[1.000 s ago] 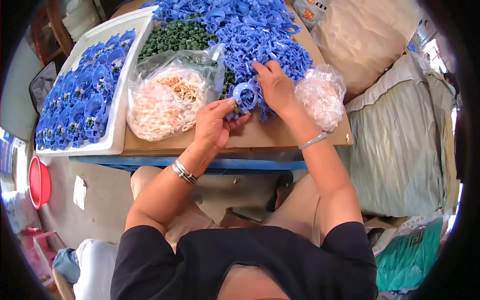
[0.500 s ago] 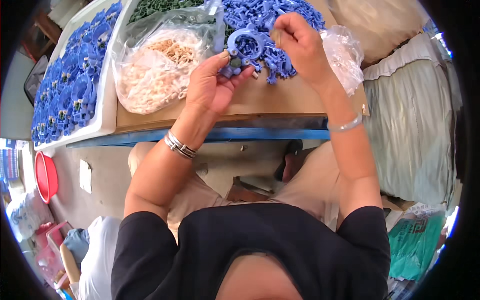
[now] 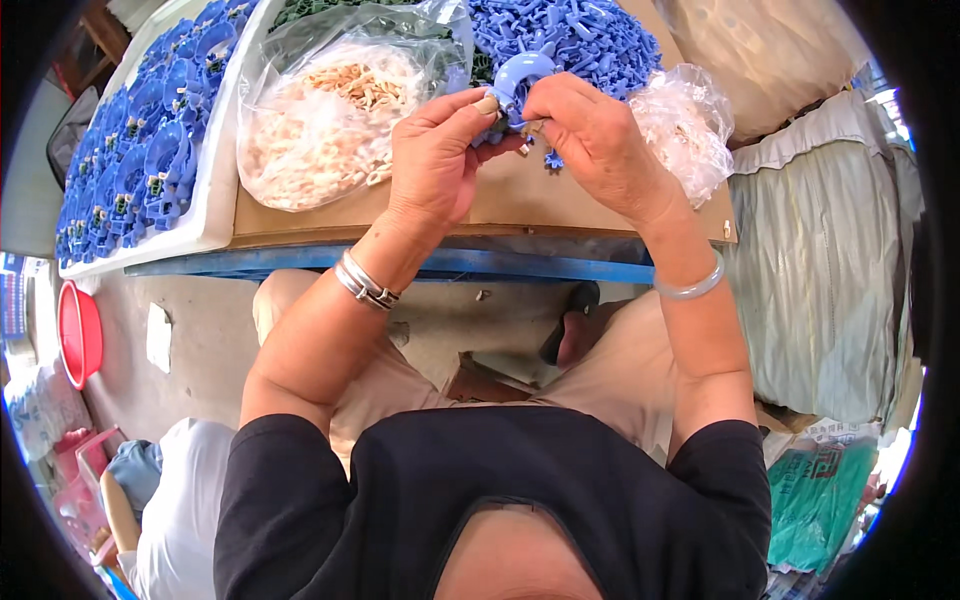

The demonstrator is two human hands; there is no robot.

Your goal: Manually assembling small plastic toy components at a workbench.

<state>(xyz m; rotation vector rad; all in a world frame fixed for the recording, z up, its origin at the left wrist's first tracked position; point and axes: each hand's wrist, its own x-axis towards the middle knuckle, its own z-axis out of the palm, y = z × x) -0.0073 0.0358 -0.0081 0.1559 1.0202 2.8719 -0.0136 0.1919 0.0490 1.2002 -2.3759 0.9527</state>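
My left hand is closed on a blue plastic part with a curved ring, held above the near side of the table. A dark green piece on it shows partly between the fingers. Right beside it, my right hand pinches with thumb and forefinger against the part's side; whatever small thing lies in that pinch is mostly hidden. Behind both hands spreads a heap of loose blue plastic parts. To their left lies a clear bag of small cream-coloured pieces.
A white tray at far left carries rows of blue assemblies. Dark green pieces lie behind the cream bag. A crumpled clear bag sits right of the heap, near large sacks. A person in white is at lower left.
My right hand has come down and left from above the heap to meet the blue part. The left hand has shifted slightly right, and the part has turned.
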